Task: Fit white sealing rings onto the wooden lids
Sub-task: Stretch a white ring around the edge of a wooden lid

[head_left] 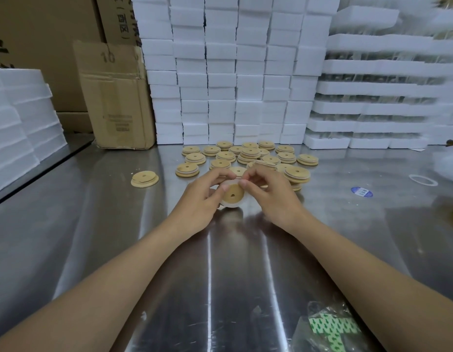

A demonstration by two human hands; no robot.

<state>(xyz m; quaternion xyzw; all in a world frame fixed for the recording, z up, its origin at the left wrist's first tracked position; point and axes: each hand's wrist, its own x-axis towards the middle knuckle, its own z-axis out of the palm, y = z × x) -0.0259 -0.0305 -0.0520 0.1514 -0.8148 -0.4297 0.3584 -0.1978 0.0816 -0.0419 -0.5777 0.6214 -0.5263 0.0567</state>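
Leaving bare steel table [93, 224] open from 6 round to 9 o'clock. Crowding 12 o'clock with scattered wooden lids [248, 154], walling off behind with foam blocks [233, 85]. Blocking 10 o'clock with cardboard box [116, 97], 9 with foam stack [17, 123]. Cluttering 5 o'clock with plastic bag [329, 326].

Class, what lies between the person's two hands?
The head view shows a wooden lid with a white sealing ring around it; the left hand grips the lid, the right hand pinches the ring.

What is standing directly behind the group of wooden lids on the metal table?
A wall of stacked white foam boxes rises right behind the wooden lids, with a cardboard box to its left. The stacks cover whatever is behind them.
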